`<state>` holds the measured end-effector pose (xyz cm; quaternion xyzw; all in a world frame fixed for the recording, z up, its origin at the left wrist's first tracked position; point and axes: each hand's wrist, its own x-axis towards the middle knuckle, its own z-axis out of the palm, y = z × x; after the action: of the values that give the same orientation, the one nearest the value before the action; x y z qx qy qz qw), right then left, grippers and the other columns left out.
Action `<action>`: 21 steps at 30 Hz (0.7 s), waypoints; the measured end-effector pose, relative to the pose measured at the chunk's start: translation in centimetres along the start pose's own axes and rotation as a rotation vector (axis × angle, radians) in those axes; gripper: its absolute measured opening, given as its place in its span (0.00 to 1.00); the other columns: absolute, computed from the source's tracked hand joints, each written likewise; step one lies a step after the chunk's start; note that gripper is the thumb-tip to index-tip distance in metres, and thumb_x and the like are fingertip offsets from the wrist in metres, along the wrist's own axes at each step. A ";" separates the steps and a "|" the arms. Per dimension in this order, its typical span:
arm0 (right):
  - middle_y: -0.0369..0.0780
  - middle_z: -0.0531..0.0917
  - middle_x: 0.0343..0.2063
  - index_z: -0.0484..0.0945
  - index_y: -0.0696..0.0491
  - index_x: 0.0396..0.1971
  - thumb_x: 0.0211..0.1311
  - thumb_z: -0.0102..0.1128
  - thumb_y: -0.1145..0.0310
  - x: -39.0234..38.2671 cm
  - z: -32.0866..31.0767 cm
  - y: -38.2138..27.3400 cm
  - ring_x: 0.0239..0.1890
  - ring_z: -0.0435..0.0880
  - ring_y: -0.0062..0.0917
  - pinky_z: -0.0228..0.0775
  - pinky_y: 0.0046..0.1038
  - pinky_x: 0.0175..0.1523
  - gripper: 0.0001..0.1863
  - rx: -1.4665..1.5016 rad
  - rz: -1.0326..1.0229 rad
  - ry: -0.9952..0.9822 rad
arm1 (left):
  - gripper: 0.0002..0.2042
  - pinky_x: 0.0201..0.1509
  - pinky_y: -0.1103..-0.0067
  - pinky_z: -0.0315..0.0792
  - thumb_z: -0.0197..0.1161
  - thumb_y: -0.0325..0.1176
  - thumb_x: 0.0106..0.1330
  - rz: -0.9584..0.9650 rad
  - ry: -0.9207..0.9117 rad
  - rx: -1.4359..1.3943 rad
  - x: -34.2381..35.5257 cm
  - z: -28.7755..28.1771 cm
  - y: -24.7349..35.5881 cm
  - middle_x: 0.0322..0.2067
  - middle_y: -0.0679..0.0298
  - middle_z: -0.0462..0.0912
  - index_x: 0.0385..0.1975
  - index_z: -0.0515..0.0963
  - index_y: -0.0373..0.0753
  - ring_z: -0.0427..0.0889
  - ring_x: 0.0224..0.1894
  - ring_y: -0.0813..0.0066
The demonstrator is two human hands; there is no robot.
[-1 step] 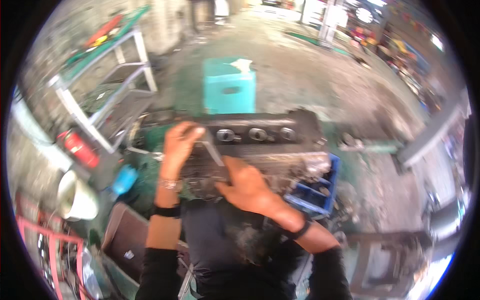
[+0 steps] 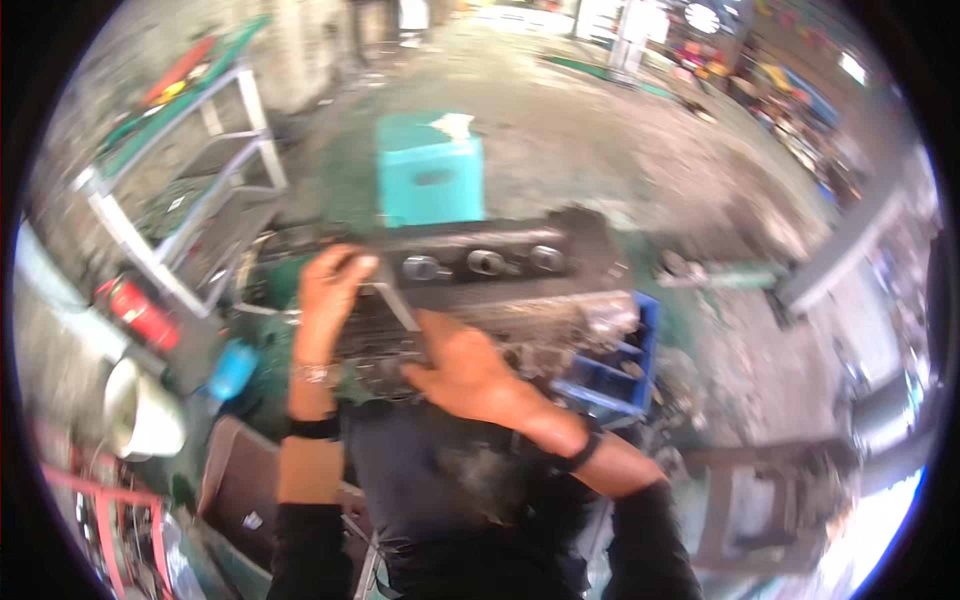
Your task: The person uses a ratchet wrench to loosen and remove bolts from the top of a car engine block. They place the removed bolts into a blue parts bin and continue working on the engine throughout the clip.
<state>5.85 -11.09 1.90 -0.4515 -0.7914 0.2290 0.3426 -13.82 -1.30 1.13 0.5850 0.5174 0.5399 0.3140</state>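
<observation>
A dark, greasy engine cylinder head (image 2: pixel 480 302) lies in front of me, with three round openings showing along its top. Across its left part slants a straight grey metal bar-like tool (image 2: pixel 398 304); its exact kind is blurred. My left hand (image 2: pixel 326 292) is closed around the far end of this tool, above the left end of the cylinder head. Lower down, my right hand (image 2: pixel 462 366) grips the near end, its thumb pointing left. Whatever lies beneath the left hand is hidden.
A blue divided parts tray (image 2: pixel 602 393) sits right of the engine part. Beyond it stands a turquoise stool (image 2: pixel 430 180). At left are a metal rack (image 2: pixel 150 240), a red fire extinguisher (image 2: pixel 140 315), a white bucket (image 2: pixel 145 410) and a brown bin (image 2: pixel 235 470).
The whole scene has shifted left in the picture as my head turned slightly right. Both hands keep about the same hold on the tool and place over the cylinder head.
</observation>
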 end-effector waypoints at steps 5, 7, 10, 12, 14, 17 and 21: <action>0.55 0.81 0.33 0.71 0.61 0.40 0.53 0.66 0.69 1.0 1.3 0.6 0.43 0.80 0.55 0.71 0.47 0.48 0.18 0.038 0.163 -0.005 | 0.09 0.43 0.84 0.69 0.66 0.34 0.66 0.120 -0.116 -0.071 0.7 -1.0 -1.8 0.32 0.72 0.80 0.38 0.82 0.34 0.75 0.35 0.84; 0.56 0.82 0.32 0.73 0.61 0.38 0.53 0.66 0.69 1.3 1.3 0.8 0.42 0.80 0.55 0.72 0.47 0.47 0.17 0.087 0.162 0.025 | 0.09 0.42 0.84 0.68 0.63 0.34 0.68 0.178 -0.132 -0.040 1.2 -1.2 -2.4 0.32 0.73 0.80 0.38 0.81 0.34 0.74 0.35 0.86; 0.57 0.82 0.30 0.75 0.62 0.36 0.52 0.65 0.71 1.5 1.2 1.3 0.40 0.81 0.54 0.72 0.47 0.46 0.14 0.127 0.130 0.085 | 0.15 0.39 0.83 0.67 0.61 0.41 0.71 0.073 -0.117 0.035 1.5 -1.3 -2.5 0.30 0.73 0.79 0.36 0.81 0.33 0.72 0.33 0.86; 0.56 0.82 0.29 0.75 0.61 0.37 0.52 0.65 0.71 1.5 1.3 1.5 0.39 0.81 0.55 0.73 0.47 0.45 0.14 0.122 0.092 0.129 | 0.17 0.37 0.82 0.66 0.60 0.43 0.72 0.103 -0.129 0.006 1.3 -0.9 -2.2 0.29 0.73 0.78 0.35 0.81 0.32 0.71 0.32 0.86; 0.56 0.82 0.27 0.75 0.61 0.37 0.52 0.65 0.71 1.3 1.4 1.6 0.37 0.81 0.55 0.74 0.47 0.42 0.14 0.138 0.101 0.123 | 0.19 0.36 0.82 0.66 0.58 0.46 0.73 0.041 -0.069 0.063 0.9 -0.6 -1.7 0.28 0.73 0.78 0.34 0.82 0.32 0.71 0.32 0.85; 0.57 0.81 0.27 0.74 0.60 0.39 0.52 0.66 0.70 1.2 0.7 1.1 0.33 0.82 0.56 0.74 0.49 0.38 0.16 0.024 -0.012 0.147 | 0.21 0.34 0.78 0.64 0.58 0.47 0.73 0.113 -0.049 0.008 0.0 -0.4 -1.1 0.24 0.75 0.73 0.27 0.78 0.33 0.67 0.30 0.83; 0.54 0.82 0.30 0.77 0.63 0.41 0.54 0.66 0.74 2.3 -2.1 0.0 0.32 0.85 0.40 0.74 0.38 0.37 0.15 0.042 -0.155 0.124 | 0.31 0.29 0.74 0.63 0.45 0.57 0.75 0.100 0.071 0.023 -0.4 -1.1 -0.7 0.19 0.68 0.73 0.23 0.77 0.33 0.69 0.25 0.79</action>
<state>6.65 -9.01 4.07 -0.3948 -0.7965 0.1898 0.4168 -15.01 -1.75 0.60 0.5941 0.5043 0.5695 0.2614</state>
